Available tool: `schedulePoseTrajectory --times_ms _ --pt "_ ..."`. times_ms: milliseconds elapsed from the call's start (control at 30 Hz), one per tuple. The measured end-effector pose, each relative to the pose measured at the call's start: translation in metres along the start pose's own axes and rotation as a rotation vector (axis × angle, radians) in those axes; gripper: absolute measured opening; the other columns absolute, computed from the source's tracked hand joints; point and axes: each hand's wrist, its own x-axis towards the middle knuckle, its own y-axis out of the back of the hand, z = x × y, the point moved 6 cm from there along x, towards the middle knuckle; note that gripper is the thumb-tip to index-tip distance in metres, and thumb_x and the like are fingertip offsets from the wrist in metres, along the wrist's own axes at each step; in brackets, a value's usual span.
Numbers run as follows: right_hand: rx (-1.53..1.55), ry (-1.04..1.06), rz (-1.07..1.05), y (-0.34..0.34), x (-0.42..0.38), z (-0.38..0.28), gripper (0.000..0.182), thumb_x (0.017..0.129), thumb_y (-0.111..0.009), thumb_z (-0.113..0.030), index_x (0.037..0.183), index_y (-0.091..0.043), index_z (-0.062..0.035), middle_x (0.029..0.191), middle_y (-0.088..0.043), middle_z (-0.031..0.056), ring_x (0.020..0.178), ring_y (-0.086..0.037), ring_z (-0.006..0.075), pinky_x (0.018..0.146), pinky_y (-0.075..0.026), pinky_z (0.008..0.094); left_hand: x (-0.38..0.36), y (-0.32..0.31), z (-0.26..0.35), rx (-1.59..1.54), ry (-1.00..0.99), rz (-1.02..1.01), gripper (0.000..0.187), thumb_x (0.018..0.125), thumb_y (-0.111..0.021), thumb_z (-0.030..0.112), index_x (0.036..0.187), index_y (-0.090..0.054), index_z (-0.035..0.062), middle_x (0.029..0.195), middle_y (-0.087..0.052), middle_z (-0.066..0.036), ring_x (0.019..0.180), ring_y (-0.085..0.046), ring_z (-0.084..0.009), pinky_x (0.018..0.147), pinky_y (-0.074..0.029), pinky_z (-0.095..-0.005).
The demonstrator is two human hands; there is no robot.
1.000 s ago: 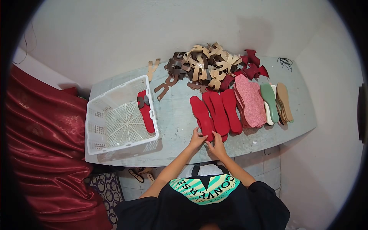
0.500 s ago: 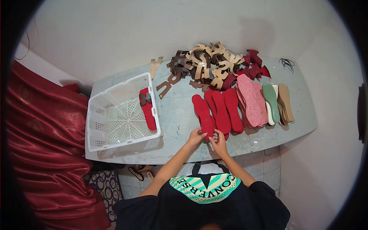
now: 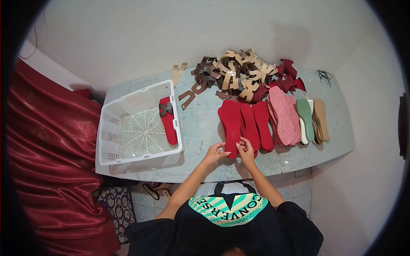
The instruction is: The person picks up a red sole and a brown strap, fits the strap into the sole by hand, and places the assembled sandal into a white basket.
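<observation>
Between my two hands is a red insole [image 3: 231, 123], its heel end toward me. My left hand [image 3: 217, 153] grips the left edge of the heel, thumb and fingers closed on it. On the heel's right edge, my right hand [image 3: 245, 151] pinches with its fingertips. Just right of it lie more red insoles [image 3: 250, 128] and another red stack [image 3: 264, 126], partly overlapped. Farther right come pink speckled insoles [image 3: 284, 117], a green insole [image 3: 304, 113] and tan insoles [image 3: 320, 115].
On the left of the table [image 3: 200, 128] stands a white plastic basket [image 3: 141, 160] holding a red insole with a dark strap [image 3: 166, 109]. A heap of brown, beige and dark red strap pieces [image 3: 232, 74] lies at the back. Black cords [image 3: 323, 77] lie at the far right corner.
The red insole between my hands now looks larger and lies flatter to view, raised toward me and covering more of its neighbours. Both hands stay at its heel. The whole view has shifted slightly.
</observation>
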Motion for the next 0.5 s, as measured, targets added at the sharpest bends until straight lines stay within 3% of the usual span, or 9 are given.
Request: schedulePoseTrajectory --times_ms 133,267,400,467,500 --pt "0.139 0.002 -0.028 -0.017 0.026 -0.018 0.028 0.080 -0.056 -0.009 0.104 -0.048 0.0030 0.085 -0.053 0.0020 0.072 -0.050 0.0040 0.063 -0.040 0.0161 0.000 0.005 0.011 0.063 -0.008 -0.024 0.045 0.067 -0.068 0.005 0.107 -0.048 -0.0020 0.098 -0.056 -0.007 0.073 -0.057 -0.0093 0.064 -0.046 -0.0208" --pt "0.065 -0.059 -0.073 -0.025 0.049 -0.018 0.026 0.079 -0.057 -0.010 0.099 -0.050 0.0046 0.083 -0.056 0.0018 0.074 -0.051 0.0043 0.066 -0.041 0.0170 0.003 0.009 0.028 0.078 -0.061 0.015 0.045 0.066 -0.068 0.003 0.107 -0.049 -0.0016 0.091 -0.058 -0.005 0.069 -0.056 -0.0071 0.060 -0.044 -0.0182" --pt "0.119 -0.093 -0.094 -0.039 0.064 -0.026 0.027 0.079 -0.058 -0.010 0.099 -0.050 0.0055 0.084 -0.056 0.0021 0.073 -0.051 0.0045 0.065 -0.041 0.0167 0.025 0.025 0.039 0.234 -0.138 0.088 0.041 0.069 -0.068 0.010 0.104 -0.051 -0.0010 0.093 -0.057 -0.005 0.074 -0.052 -0.0067 0.065 -0.043 -0.0197" --pt "0.110 -0.141 -0.087 -0.047 0.070 -0.034 0.029 0.079 -0.058 -0.010 0.101 -0.049 0.0066 0.084 -0.056 0.0023 0.074 -0.051 0.0048 0.066 -0.041 0.0165 0.035 0.047 0.064 0.252 -0.382 0.389 0.034 0.076 -0.062 0.019 0.104 -0.053 0.0033 0.096 -0.054 -0.004 0.082 -0.050 -0.0077 0.065 -0.043 -0.0211" --pt "0.108 -0.135 -0.100 -0.051 0.076 -0.034 0.029 0.079 -0.058 -0.010 0.101 -0.049 0.0066 0.084 -0.056 0.0023 0.074 -0.051 0.0048 0.066 -0.041 0.0165 0.052 0.067 0.062 0.354 -0.455 0.526 0.030 0.078 -0.057 0.022 0.102 -0.054 0.0046 0.097 -0.054 -0.005 0.088 -0.049 -0.0127 0.072 -0.042 -0.0256"
